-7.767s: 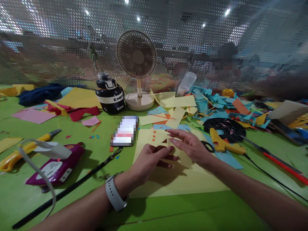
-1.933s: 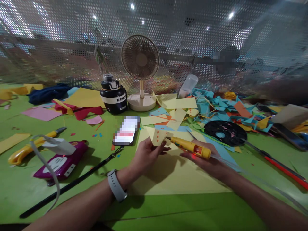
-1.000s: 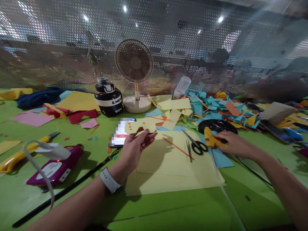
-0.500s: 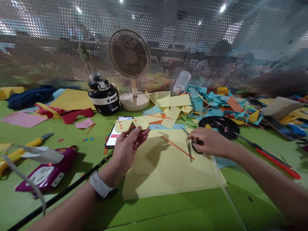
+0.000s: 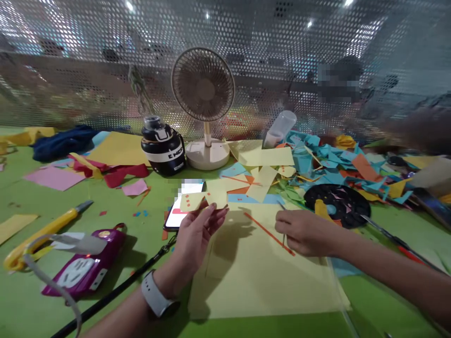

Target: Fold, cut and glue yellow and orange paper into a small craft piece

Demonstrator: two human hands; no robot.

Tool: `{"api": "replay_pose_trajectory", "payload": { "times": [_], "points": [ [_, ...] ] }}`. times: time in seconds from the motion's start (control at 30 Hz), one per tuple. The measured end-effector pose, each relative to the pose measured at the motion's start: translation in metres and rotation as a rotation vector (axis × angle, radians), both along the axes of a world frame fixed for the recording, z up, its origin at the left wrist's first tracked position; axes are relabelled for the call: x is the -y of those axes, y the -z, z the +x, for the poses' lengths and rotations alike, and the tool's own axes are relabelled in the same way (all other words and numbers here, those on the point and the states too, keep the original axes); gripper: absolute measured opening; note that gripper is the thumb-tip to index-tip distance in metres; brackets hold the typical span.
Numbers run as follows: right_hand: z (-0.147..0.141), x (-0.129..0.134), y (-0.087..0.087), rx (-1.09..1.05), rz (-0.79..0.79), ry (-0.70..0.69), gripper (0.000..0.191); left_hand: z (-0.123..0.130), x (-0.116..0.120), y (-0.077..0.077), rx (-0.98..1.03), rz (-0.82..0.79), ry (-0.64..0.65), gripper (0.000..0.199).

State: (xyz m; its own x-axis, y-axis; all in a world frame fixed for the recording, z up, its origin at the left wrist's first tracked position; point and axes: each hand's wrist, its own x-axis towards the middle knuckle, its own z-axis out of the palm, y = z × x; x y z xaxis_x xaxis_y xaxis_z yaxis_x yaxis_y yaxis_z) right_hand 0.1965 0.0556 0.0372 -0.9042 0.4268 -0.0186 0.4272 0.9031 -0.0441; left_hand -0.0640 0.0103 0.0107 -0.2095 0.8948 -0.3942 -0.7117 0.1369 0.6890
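Note:
Pinched in my left hand point(image 5: 199, 230) is a small pale yellow paper piece point(image 5: 193, 202) with orange-red dots, held above the left edge of a large pale yellow sheet point(image 5: 260, 281). My right hand point(image 5: 303, 232) is closed low over the sheet's right part; something dark and thin pokes out from under its fingers, mostly hidden, where scissors showed earlier. A narrow orange paper strip point(image 5: 266, 230) lies on the sheet, its lower end just left of my right fingers.
A lit phone point(image 5: 176, 216) lies behind my left hand. Farther back stand a black bottle point(image 5: 164, 152) and a fan point(image 5: 207, 152). Paper scraps point(image 5: 327, 159) and a black round tray point(image 5: 355, 202) are at the right; a purple power socket point(image 5: 86, 277) and yellow cutter point(image 5: 45, 230) at the left.
The view has shifted, moving everything right and down in the frame. My right hand has lowered onto the sheet and closed over the scissors, which now barely show. My left hand keeps its paper.

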Motion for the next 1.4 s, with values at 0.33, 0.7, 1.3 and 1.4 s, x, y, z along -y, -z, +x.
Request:
{"api": "replay_pose_trajectory", "payload": {
  "times": [0.33,0.7,1.3,1.4],
  "points": [
    [-0.036,-0.027,0.011,-0.968,-1.024,0.743,0.007,0.001,0.001,-0.001,0.019,-0.035,0.040,0.020],
    [-0.040,-0.034,0.014,-0.548,-0.646,0.530,0.020,0.001,0.001,-0.002,0.024,-0.037,0.052,0.028],
    [-0.067,-0.065,0.046,-0.934,-1.041,0.704,0.039,0.001,0.001,0.000,0.035,-0.070,0.078,0.029],
    [-0.066,-0.067,0.048,-0.918,-1.011,0.685,0.037,0.002,0.001,-0.001,0.038,-0.082,0.076,0.029]
  ]
}}
